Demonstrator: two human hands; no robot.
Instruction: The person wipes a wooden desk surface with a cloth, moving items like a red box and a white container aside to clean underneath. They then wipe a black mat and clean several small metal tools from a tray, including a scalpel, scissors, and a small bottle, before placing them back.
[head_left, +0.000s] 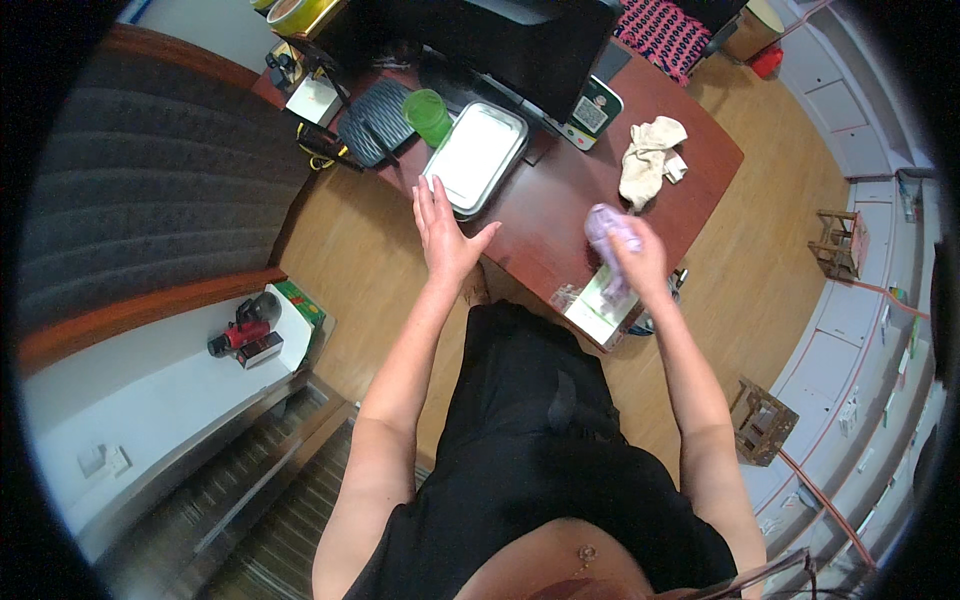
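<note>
My right hand (639, 251) grips a bunched light purple cloth (602, 225) over the right part of the reddish-brown desk (525, 225). Below the cloth, a pale green and white pad or booklet (595, 311) lies at the desk's near corner, partly covered by the hand. My left hand (448, 229) has its fingers spread and holds nothing. Its fingertips overlap the near left corner of a rectangular container with a white lid (478, 156); whether they touch it I cannot tell. Beyond my right hand lies a crumpled cream cloth (649, 161), on or beside a small white item (675, 166).
Behind the container stand a green cup (427, 116), a black router (375, 124) and a black monitor (525, 52). A stand with a printed code (592, 112) is right of the monitor. Wooden stools (763, 422) stand at right. A red-and-black device (244, 334) rests on the left ledge.
</note>
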